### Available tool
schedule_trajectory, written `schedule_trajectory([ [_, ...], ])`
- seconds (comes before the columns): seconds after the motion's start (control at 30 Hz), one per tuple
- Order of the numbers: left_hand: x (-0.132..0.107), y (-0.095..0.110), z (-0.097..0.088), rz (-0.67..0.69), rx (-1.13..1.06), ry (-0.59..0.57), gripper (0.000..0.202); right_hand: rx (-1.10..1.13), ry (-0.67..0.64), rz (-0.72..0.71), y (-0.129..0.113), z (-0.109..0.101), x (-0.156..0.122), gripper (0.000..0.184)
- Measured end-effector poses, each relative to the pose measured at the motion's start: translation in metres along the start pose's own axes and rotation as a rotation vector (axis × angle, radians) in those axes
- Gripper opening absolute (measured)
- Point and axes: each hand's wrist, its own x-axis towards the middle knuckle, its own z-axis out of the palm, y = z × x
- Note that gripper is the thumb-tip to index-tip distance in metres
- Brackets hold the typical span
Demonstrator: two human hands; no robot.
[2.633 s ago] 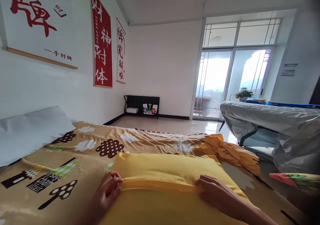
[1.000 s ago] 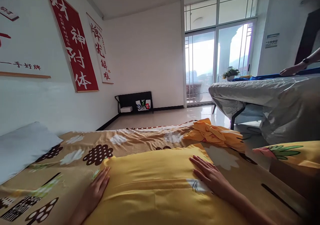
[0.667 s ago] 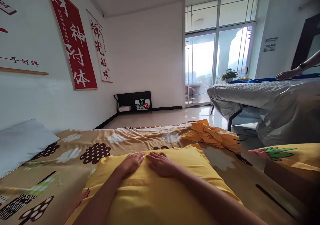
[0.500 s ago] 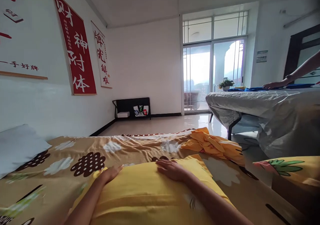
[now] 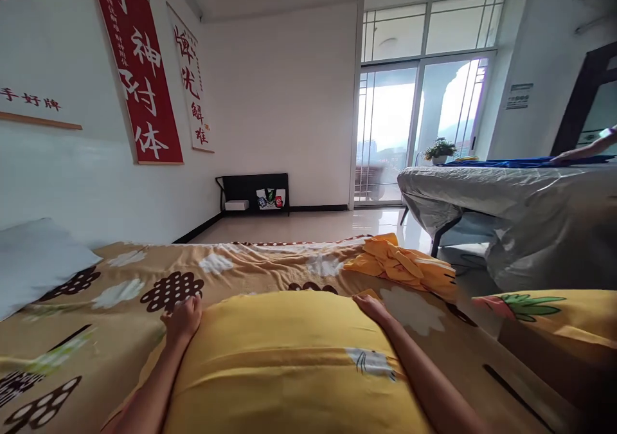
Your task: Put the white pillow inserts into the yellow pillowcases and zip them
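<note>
A plump yellow pillow (image 5: 284,350) lies in front of me on a bed with a tan patterned sheet (image 5: 120,305). My left hand (image 5: 183,319) is curled over the pillow's far left corner, fingers closed on the edge. My right hand (image 5: 371,307) grips the far right corner, its fingers folded round the fabric. Both forearms run along the pillow's sides.
A white pillow (image 5: 33,260) rests at the left by the wall. A crumpled orange cloth (image 5: 400,265) lies past the yellow pillow. Another printed pillow (image 5: 544,315) sits at the right. A covered table (image 5: 506,202) stands beyond, with another person's hand (image 5: 578,156) on it.
My hands slid from the pillow's top middle outward to its two far corners and closed on them. The other person's hand on the covered table drew back to the right.
</note>
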Motion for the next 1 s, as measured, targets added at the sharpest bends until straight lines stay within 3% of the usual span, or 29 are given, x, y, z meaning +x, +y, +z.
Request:
schedule_trajectory([
  [0.1, -0.005, -0.007, -0.04, -0.068, -0.04, 0.013, 0.048, -0.032, 0.006, 0.075, -0.002, -0.028, -0.018, 0.034],
  [0.17, -0.012, 0.0, -0.069, -0.033, -0.078, 0.003, 0.043, -0.034, 0.052, 0.045, -0.017, -0.048, -0.033, 0.044],
  [0.27, -0.047, 0.035, -0.088, 0.243, -0.138, 0.012, 0.039, -0.018, 0.125, -0.118, -0.065, -0.061, -0.064, 0.048],
  [0.33, -0.084, 0.064, -0.076, 0.6, -0.146, 0.057, 0.04, 0.005, 0.19, -0.338, -0.108, -0.051, -0.087, 0.051],
  [0.4, -0.121, 0.087, -0.048, 0.855, -0.117, 0.036, 0.042, 0.05, 0.128, -0.547, -0.147, -0.032, -0.109, 0.052],
  [0.47, -0.149, 0.096, -0.018, 0.934, -0.102, 0.009, 0.044, 0.071, 0.033, -0.644, -0.17, -0.013, -0.125, 0.048],
  [0.53, -0.164, 0.091, 0.003, 0.929, -0.126, 0.014, 0.044, 0.072, 0.01, -0.658, -0.177, 0.0, -0.135, 0.047],
  [0.67, -0.172, 0.06, 0.005, 0.95, -0.183, 0.112, 0.048, 0.038, 0.082, -0.665, -0.149, -0.004, -0.146, 0.046],
  [0.77, -0.181, 0.031, -0.006, 0.938, -0.138, 0.257, 0.058, -0.023, 0.194, -0.524, -0.104, -0.014, -0.155, 0.047],
  [0.9, -0.205, -0.021, -0.005, 0.762, -0.024, 0.267, 0.065, -0.033, 0.289, -0.24, -0.027, -0.009, -0.174, 0.053],
  [1.0, -0.223, -0.076, 0.008, 0.541, 0.02, 0.21, 0.068, 0.09, 0.226, -0.043, 0.025, 0.002, -0.195, 0.061],
])
